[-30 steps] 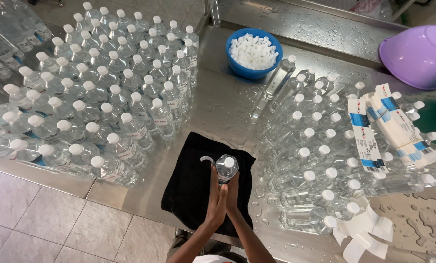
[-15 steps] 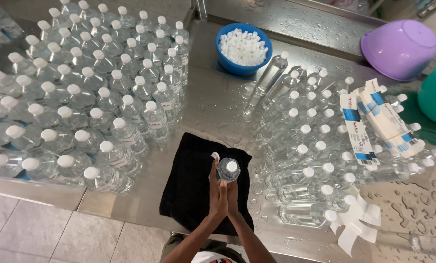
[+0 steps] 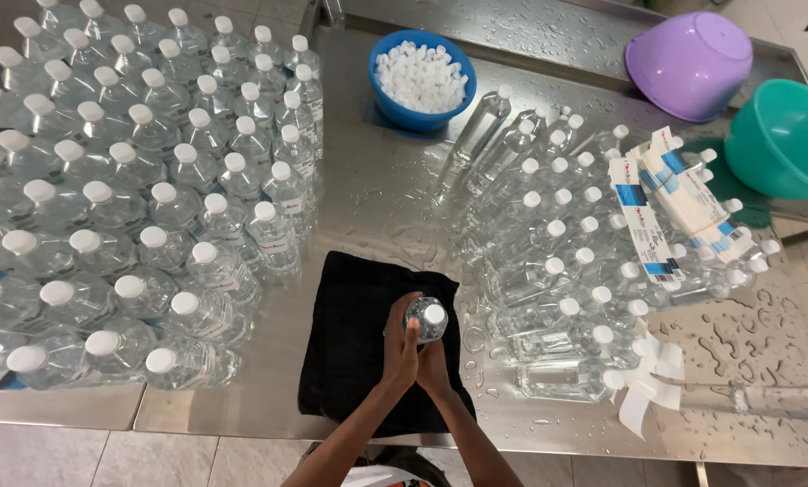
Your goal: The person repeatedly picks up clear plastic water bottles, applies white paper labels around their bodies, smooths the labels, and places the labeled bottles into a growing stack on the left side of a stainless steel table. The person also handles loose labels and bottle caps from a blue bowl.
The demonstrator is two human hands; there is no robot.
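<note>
Fingers of left hand and right hand wrap capped clear bottle, pressed around its sides; bottle upright between palms. Under hands: black cloth. Left of fingers: standing bottles. Right: lying bottles. Beyond fingers: blue bowl of white caps.

The small capped bottle is now seen nearly from above, its white cap turned toward the camera, where a second ago more of its clear side was shown. The left hand and right hand are kept pressed together around the bottle over the black cloth, yet the grip is shifted: the left fingers are now wrapped higher up the bottle's side. The whole desk is framed a little differently, as the head camera is moved.
</note>
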